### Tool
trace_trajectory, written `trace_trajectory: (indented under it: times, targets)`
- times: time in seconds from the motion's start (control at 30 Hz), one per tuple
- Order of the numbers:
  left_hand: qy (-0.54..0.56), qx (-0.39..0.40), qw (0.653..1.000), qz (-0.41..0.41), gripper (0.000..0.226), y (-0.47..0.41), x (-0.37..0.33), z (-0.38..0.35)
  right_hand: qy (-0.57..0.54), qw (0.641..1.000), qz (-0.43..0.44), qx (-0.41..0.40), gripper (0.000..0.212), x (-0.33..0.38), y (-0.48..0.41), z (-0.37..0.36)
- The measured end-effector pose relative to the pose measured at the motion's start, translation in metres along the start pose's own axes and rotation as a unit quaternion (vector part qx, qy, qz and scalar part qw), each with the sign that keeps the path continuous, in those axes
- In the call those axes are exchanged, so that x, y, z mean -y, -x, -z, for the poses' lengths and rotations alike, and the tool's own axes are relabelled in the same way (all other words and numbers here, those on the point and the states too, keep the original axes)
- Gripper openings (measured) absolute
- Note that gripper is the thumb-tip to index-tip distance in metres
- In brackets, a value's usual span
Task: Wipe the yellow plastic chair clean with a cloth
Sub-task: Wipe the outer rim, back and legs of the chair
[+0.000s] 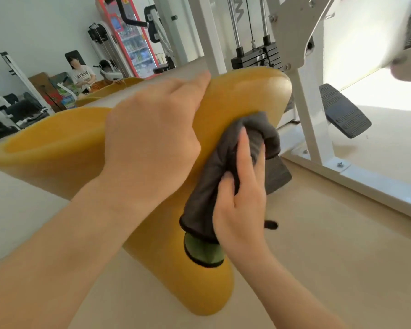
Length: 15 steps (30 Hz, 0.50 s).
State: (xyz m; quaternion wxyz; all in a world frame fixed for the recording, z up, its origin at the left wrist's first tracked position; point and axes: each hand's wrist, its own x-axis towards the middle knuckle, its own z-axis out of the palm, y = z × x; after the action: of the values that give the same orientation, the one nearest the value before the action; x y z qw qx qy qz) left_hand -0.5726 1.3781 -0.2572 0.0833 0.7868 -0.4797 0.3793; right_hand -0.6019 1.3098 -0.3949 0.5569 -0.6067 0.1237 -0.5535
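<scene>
While the far left of the room holds dark gym gear and 2 seated people (82, 76), 1 of them wearing a white headset (109, 72), a red drinks cooler (131, 36) stands against the far wall behind them. Nearer, the yellow plastic chair (57, 148) lies tipped across the middle of the view on the beige floor (342, 257), 1 rounded end pointing far right and another reaching down toward the near edge.

On the chair's upper rim sits the left hand (152, 129): its palm is laid over the plastic, the thumb runs along the edge, and the fingers wrap over the far side out of sight, so its grip is closed on the chair.

Just right of it, a dark grey cloth (223, 162) is bunched against the chair's right-hand face, with a green patch (203, 249) showing at its lower end. The right hand (242, 193) has its grip on this cloth, fingers stretched up along the folds and the thumb curled in around the bunch, pressing it to the plastic.

Farther right stands a white weight machine (311, 115) with a black weight stack (259, 58) and a black ribbed foot pedal (344, 110); bright light washes out the far right.
</scene>
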Motion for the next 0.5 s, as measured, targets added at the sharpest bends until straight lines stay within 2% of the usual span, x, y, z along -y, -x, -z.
trace_trajectory:
  times: [0.07,0.13,0.2,0.23,0.27,0.37,0.5]
  targets:
    - [0.002,0.009,1.000,-0.019,0.041,-0.003,0.001,-0.001,0.024,1.000,0.008,-0.017,0.068,-0.018,-0.019,0.003]
    - [0.004,0.020,0.999,-0.045,0.042,0.000,0.006,-0.002,0.023,0.995,-0.069,-0.063,0.068,-0.038,-0.062,0.015]
    - [0.001,-0.002,0.998,-0.058,0.042,0.018,0.016,0.002,0.008,0.986,-0.149,-0.078,0.066,-0.048,-0.090,0.025]
    - [-0.006,-0.021,0.999,-0.049,0.041,0.032,0.023,0.006,0.010,0.984,-0.161,-0.076,0.066,-0.047,-0.088,0.025]
    - [-0.018,-0.038,0.999,-0.035,0.040,0.047,0.031,0.009,0.017,0.987,-0.144,-0.064,0.066,-0.041,-0.077,0.024]
    - [-0.036,-0.060,0.997,-0.014,0.040,0.078,0.049,0.015,0.050,0.999,-0.006,-0.017,0.067,-0.021,-0.031,0.013]
    - [0.034,-0.080,0.996,-0.015,0.041,0.081,0.060,0.019,0.083,0.984,0.157,-0.018,0.066,0.003,-0.026,0.001]
